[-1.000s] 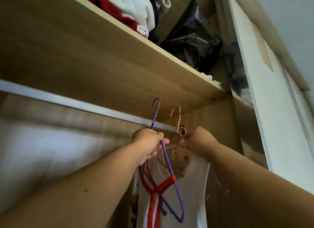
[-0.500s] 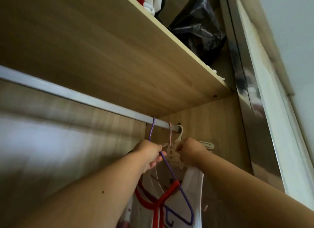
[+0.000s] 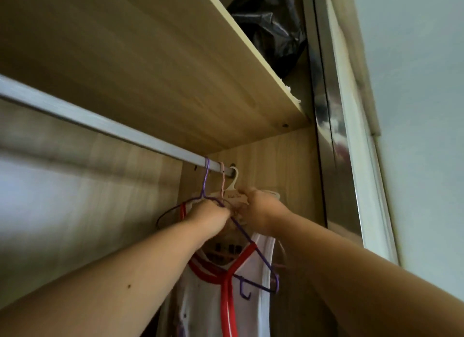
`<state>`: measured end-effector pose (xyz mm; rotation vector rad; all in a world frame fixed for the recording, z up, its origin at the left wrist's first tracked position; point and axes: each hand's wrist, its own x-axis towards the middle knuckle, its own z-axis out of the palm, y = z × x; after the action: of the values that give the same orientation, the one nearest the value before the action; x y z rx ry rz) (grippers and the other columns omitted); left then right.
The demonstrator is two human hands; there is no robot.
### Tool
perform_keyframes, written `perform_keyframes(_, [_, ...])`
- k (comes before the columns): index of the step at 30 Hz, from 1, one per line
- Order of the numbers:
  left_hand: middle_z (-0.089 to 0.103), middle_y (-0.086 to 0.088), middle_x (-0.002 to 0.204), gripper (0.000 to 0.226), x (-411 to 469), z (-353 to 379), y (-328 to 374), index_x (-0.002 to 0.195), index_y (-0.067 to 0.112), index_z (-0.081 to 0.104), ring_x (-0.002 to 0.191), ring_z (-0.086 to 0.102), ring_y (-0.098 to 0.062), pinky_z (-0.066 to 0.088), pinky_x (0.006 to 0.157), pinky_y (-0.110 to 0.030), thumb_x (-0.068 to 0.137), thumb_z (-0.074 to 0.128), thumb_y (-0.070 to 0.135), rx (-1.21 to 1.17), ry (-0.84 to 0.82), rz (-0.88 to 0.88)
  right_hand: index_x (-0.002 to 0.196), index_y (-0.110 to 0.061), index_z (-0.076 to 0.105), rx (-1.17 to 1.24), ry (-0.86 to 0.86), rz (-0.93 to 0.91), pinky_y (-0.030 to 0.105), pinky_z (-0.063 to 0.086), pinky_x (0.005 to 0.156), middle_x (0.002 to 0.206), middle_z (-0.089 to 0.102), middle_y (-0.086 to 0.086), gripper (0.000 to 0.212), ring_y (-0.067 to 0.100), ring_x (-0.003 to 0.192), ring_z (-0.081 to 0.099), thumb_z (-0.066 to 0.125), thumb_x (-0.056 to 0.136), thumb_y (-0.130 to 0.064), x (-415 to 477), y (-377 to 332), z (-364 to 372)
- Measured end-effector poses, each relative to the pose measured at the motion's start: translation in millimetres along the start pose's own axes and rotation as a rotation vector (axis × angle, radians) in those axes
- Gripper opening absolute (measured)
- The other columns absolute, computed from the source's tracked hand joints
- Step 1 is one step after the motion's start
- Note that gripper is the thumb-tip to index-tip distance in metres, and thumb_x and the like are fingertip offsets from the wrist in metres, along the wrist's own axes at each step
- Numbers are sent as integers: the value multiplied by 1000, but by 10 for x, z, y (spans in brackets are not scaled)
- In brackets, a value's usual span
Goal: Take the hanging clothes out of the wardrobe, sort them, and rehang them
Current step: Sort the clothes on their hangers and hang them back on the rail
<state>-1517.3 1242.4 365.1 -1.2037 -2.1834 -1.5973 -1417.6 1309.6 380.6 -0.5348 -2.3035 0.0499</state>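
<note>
A silver rail [image 3: 105, 124] runs under the wooden shelf [image 3: 150, 67] to the wardrobe's right side wall. Three hooks sit on its right end: a purple hanger [image 3: 206, 180], a pink hanger [image 3: 222, 183] and a white hanger [image 3: 233, 180]. My left hand [image 3: 209, 213] grips the purple hanger just below its hook. My right hand [image 3: 261, 208] grips the top of the hangers beside it. A white garment with red trim [image 3: 226, 281] hangs below both hands.
A black plastic bag [image 3: 271, 27] lies on the shelf above. The wardrobe's right side panel [image 3: 283, 165] stands right behind the hangers. A shiny door frame [image 3: 331, 135] and a pale wall lie to the right. The rail's left stretch is bare.
Both hands have lifted the hangers up and hooked them over the rail's right end. The view has tilted so the folded clothes on the shelf are out of sight.
</note>
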Motion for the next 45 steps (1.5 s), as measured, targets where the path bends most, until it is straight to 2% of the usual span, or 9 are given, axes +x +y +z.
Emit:
perform_keyframes(3, [20,-8,155,70,-331,59,29,151,18,17,137,31,-26,31,107,-34,94,51,37,264,58,133,140,-25,35,-11,96,-117,29,42,91,131,45,4,50,22,116,48,52,93,-28,-274,43,-131])
perform_keyframes(7, [-8,13,151,82,-934,216,75,149,32,-3,144,2,-18,15,119,-38,90,51,49,434,22,580,146,-23,31,-180,268,-293,31,35,109,148,33,3,60,20,135,35,56,91,-18,-838,274,-387])
perform_keyframes(11, [-6,10,153,81,-1439,528,310,147,36,-7,144,-1,-18,12,116,-36,89,44,58,587,-83,747,145,-21,35,-392,334,-245,44,36,109,149,36,8,68,30,136,35,67,84,-22,-1521,636,-694])
perform_keyframes(15, [43,-6,144,72,-2095,1044,677,141,26,32,127,49,-31,45,95,-44,78,45,59,596,-95,959,142,-25,35,-536,289,-69,47,40,103,146,40,7,72,31,132,41,69,78,-24,-2460,1028,-1015])
perform_keyframes(18, [48,-7,139,68,-2711,1483,976,136,23,40,121,53,-31,49,90,-42,75,51,52,444,-222,1030,140,-25,36,-684,209,106,47,44,98,143,44,7,79,30,128,47,72,70,-33,-3289,1294,-1245])
perform_keyframes(24, [15,-2,156,70,-4278,2155,1541,148,27,12,141,19,-24,28,112,-42,90,44,50,272,-519,1061,149,-34,3,-778,-18,521,46,18,116,158,5,1,82,24,144,12,56,87,-45,-5013,1432,-1884])
perform_keyframes(35, [22,-6,148,79,-6845,2679,2175,148,25,14,133,28,-32,31,107,-44,85,53,50,35,-1013,1173,148,-33,17,-841,-110,1075,44,24,111,154,17,0,77,27,138,27,58,84,-46,-7747,992,-2657])
perform_keyframes(40, [22,-4,150,75,-7673,2694,2297,149,27,17,135,27,-28,29,108,-42,85,52,47,-57,-1208,1258,145,-31,28,-907,-197,1285,51,30,105,150,30,6,75,31,133,38,59,79,-48,-8741,642,-2739])
perform_keyframes(45, [25,-4,149,75,-8344,2635,2333,148,29,21,135,28,-27,29,110,-41,84,56,47,-150,-1379,1394,146,-37,20,-874,-215,1642,48,21,112,153,19,2,72,25,137,28,57,85,-44,-9500,157,-2709])
